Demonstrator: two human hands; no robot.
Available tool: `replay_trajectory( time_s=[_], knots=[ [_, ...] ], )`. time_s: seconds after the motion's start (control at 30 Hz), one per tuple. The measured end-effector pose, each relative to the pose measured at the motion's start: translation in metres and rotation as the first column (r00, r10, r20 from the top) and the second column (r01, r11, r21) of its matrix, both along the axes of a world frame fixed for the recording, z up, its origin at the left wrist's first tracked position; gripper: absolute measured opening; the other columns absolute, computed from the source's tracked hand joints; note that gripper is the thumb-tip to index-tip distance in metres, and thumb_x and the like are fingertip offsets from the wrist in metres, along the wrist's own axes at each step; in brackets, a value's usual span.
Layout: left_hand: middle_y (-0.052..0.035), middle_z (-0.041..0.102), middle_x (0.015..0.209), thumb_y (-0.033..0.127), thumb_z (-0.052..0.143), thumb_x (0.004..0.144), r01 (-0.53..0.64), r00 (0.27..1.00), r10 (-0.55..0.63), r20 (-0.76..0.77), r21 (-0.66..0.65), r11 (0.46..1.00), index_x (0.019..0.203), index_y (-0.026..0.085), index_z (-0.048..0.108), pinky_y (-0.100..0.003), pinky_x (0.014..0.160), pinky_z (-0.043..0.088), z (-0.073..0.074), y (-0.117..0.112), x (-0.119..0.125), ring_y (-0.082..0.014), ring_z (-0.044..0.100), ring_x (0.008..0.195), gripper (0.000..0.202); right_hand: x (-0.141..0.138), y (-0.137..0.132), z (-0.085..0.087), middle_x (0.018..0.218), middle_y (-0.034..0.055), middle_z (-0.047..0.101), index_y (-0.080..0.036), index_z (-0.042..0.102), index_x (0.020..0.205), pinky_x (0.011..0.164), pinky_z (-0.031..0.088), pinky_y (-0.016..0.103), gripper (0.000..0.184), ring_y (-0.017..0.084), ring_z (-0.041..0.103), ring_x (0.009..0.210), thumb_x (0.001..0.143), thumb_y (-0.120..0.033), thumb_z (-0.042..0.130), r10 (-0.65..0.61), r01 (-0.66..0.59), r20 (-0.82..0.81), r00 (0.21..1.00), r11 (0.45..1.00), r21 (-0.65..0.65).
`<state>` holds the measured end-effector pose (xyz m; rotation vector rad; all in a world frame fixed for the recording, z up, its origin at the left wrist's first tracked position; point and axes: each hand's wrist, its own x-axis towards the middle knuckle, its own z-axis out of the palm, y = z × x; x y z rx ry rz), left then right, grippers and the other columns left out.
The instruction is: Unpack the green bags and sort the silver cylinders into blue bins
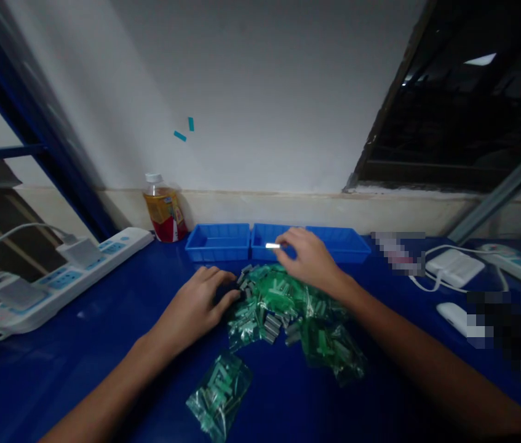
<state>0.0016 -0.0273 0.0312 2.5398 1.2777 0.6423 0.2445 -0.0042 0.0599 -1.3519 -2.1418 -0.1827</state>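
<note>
Over the blue bins, my right hand (307, 253) pinches a small, bright, silvery strip (272, 246) between thumb and fingertips. My left hand (202, 300) rests at the left edge of a heap, its thumb and fingers apart and nothing visibly held. The heap has green-tinted clear plastic bags (278, 294) with short strips inside, and loose grey metal-looking pieces (271, 328) lie among them. Another clear bag of pale green strips (219, 394) lies nearer to me. On the heap's right side is a darker green bag (331, 347).
Along the wall stand a left blue bin (218, 253), a middle one (260, 252) partly behind my right hand, and a right one (346, 246). A drink bottle (164, 212) is beside them. Power strips (73, 277) with plugs lie left and right, near a white adapter (456, 269).
</note>
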Motion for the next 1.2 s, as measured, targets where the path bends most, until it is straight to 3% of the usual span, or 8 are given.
replay_trajectory(
  time_s=[0.1,0.23,0.63,0.83,0.93,1.03,1.1,1.2],
  knots=[
    [-0.0063,0.064,0.096,0.04,0.051,0.086,-0.018,0.99,0.012,-0.142,-0.038,0.999,0.096,0.021,0.062,-0.036,0.08,0.043,-0.002,0.008,-0.011,-0.024,0.055,0.092,0.025,0.021,0.052,0.013,0.082,0.0079,0.067,-0.016,0.067,0.087,0.06,0.037,0.027,0.024,0.018,0.057,0.072,0.085,-0.035,0.053,-0.116,0.167,0.156,0.981,0.913,-0.373],
    [-0.0054,0.064,0.091,0.034,0.044,0.089,0.006,0.978,-0.028,-0.204,-0.109,0.994,0.089,0.021,0.062,-0.034,0.076,0.043,-0.002,0.007,-0.01,-0.0224,0.057,0.088,0.021,0.027,0.084,0.019,0.079,0.0042,0.069,-0.018,0.071,0.087,0.056,0.037,0.023,0.02,0.016,0.059,0.069,0.079,-0.033,0.061,-0.01,0.192,0.3,0.954,0.788,-0.585],
    [-0.0057,0.061,0.091,0.031,0.041,0.09,-0.048,0.952,0.016,-0.304,-0.097,0.994,0.091,0.021,0.06,-0.037,0.075,0.041,-0.003,0.002,-0.005,-0.0241,0.056,0.087,0.021,0.009,0.106,0.007,0.09,0.0125,0.071,-0.015,0.07,0.095,0.058,0.041,0.026,0.028,0.023,0.065,0.078,0.075,-0.034,0.066,0.087,0.29,0.547,0.833,0.772,-0.565],
    [-0.0057,0.061,0.088,0.035,0.039,0.092,-0.055,0.985,0.035,-0.171,-0.111,0.992,0.089,0.021,0.057,-0.036,0.075,0.043,-0.008,0.007,-0.004,-0.0225,0.055,0.085,0.023,0.002,0.103,0.009,0.098,0.0204,0.068,-0.01,0.068,0.095,0.065,0.044,0.033,0.028,0.03,0.064,0.088,0.078,-0.032,0.065,0.04,0.259,0.572,0.819,0.865,-0.431],
    [-0.0059,0.062,0.09,0.037,0.041,0.092,-0.042,0.999,0.041,-0.01,-0.106,0.993,0.092,0.021,0.056,-0.035,0.075,0.044,-0.009,0.007,-0.004,-0.0214,0.056,0.084,0.022,0.003,0.09,0.014,0.099,0.0197,0.067,-0.01,0.064,0.1,0.07,0.044,0.035,0.029,0.03,0.063,0.089,0.085,-0.034,0.056,-0.022,0.225,0.513,0.858,0.914,-0.337],
    [-0.0049,0.063,0.087,0.036,0.045,0.09,-0.021,0.987,0.043,0.152,-0.144,0.989,0.092,0.021,0.057,-0.032,0.073,0.045,-0.007,0.004,-0.001,-0.0196,0.057,0.08,0.019,0.0,0.05,0.015,0.089,0.0114,0.067,-0.015,0.061,0.098,0.073,0.045,0.034,0.023,0.023,0.062,0.083,0.09,-0.032,0.048,-0.027,0.064,0.211,0.977,0.983,-0.173],
    [-0.0035,0.064,0.083,0.036,0.047,0.089,0.017,0.968,0.036,0.249,-0.209,0.978,0.091,0.021,0.058,-0.03,0.069,0.046,-0.005,0.0,0.004,-0.0179,0.058,0.076,0.018,-0.006,0.01,0.008,0.09,0.0079,0.065,-0.017,0.058,0.101,0.074,0.046,0.033,0.019,0.02,0.06,0.085,0.089,-0.03,0.05,0.108,-0.106,0.013,0.994,0.991,-0.08],
    [-0.0021,0.062,0.077,0.036,0.049,0.089,0.117,0.921,0.01,0.39,-0.3,0.947,0.089,0.02,0.058,-0.027,0.063,0.047,-0.005,-0.009,0.016,-0.0156,0.058,0.071,0.018,-0.013,-0.049,-0.012,0.094,0.0073,0.063,-0.02,0.053,0.108,0.076,0.047,0.036,0.025,0.021,0.057,0.088,0.084,-0.027,0.056,0.277,-0.277,-0.016,0.961,0.955,-0.109]
  ],
)
